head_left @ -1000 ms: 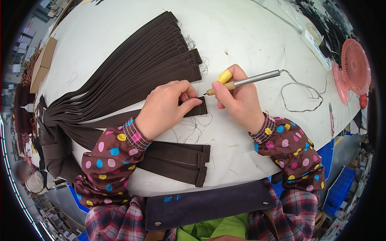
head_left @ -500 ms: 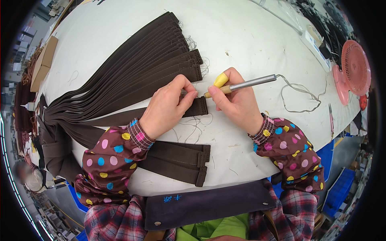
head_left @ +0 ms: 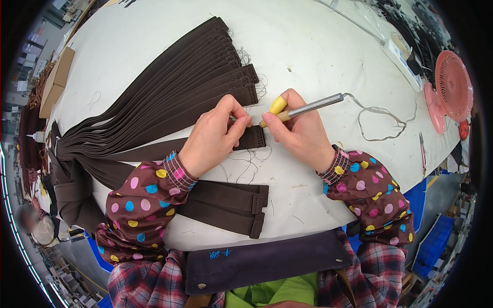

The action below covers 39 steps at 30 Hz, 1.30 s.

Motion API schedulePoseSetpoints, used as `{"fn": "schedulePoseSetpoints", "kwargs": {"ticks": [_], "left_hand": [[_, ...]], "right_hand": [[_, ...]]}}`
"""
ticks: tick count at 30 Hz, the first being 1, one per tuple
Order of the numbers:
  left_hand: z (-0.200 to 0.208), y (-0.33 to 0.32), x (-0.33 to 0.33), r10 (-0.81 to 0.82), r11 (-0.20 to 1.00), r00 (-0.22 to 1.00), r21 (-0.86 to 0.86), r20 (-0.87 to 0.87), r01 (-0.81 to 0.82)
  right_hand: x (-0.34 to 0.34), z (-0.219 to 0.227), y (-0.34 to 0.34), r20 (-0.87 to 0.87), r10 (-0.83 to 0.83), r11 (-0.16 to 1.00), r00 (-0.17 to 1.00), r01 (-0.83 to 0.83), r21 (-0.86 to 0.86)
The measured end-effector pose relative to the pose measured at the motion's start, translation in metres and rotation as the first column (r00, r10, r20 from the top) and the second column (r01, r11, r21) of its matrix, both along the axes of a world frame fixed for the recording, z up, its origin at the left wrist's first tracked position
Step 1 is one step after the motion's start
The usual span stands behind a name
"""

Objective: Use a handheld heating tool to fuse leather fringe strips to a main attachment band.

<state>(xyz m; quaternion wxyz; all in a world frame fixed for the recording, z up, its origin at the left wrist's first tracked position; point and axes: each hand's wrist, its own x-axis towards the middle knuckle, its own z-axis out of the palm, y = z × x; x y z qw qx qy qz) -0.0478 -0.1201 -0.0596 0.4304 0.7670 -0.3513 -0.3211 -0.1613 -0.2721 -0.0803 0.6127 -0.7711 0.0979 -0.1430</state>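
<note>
My left hand (head_left: 218, 131) lies over the end of a dark brown fabric strap (head_left: 253, 137), thumb and index finger pinched beside the strap's upper edge. What sits in the pinch is too small to make out. In my right hand (head_left: 303, 131) is a corded tool like a soldering iron (head_left: 316, 105), with a metal barrel and a wooden front part. Its front end points at the strap's stitched end, near my left fingertips; whether they touch I cannot tell. A yellow finger cover (head_left: 278, 105) is on my right index finger. Loose threads (head_left: 249, 167) trail below the strap.
Many more brown straps (head_left: 169, 82) fan out from a gathered bundle (head_left: 77, 190) at the left; several (head_left: 231, 205) lie nearer me. A thin cord (head_left: 385, 134) loops at the right, by a pink fan (head_left: 453, 84), a white power strip (head_left: 403, 64) and tweezers (head_left: 423, 154).
My right hand has shifted the tool slightly left, and its barrel end is a little lower and further left. My left hand stays nearly still in its pinch at the strap end.
</note>
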Motion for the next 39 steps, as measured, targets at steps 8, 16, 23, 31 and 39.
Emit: {"fn": "schedulePoseSetpoints", "kwargs": {"ticks": [8, 16, 23, 31, 39], "left_hand": [[-0.001, -0.001, 0.0, -0.007, 1.0, 1.0, 0.003, 0.013, 0.007], [0.003, 0.003, 0.005, -0.082, 0.997, 0.937, 0.021, 0.339, 0.079], [0.019, 0.021, 0.011, -0.317, 0.946, 0.645, 0.275, 0.695, 0.169], [0.011, 0.03, -0.018, -0.289, 0.957, 0.566, 0.25, 0.772, 0.148], [0.013, 0.011, -0.01, -0.336, 0.942, 0.812, 0.166, 0.478, 0.292]], "right_hand": [[0.001, 0.001, 0.0, -0.018, 0.014, 1.0, 1.0, -0.014, -0.018], [-0.003, 0.001, -0.001, 0.013, -0.03, 0.999, 0.999, 0.03, 0.016], [-0.01, 0.009, -0.008, 0.083, -0.107, 0.986, 0.991, 0.094, 0.14], [-0.028, 0.015, -0.008, 0.112, -0.002, 1.0, 0.994, -0.001, 0.027], [-0.029, 0.006, -0.003, -0.006, 0.054, 0.981, 0.999, -0.052, 0.189]]}}
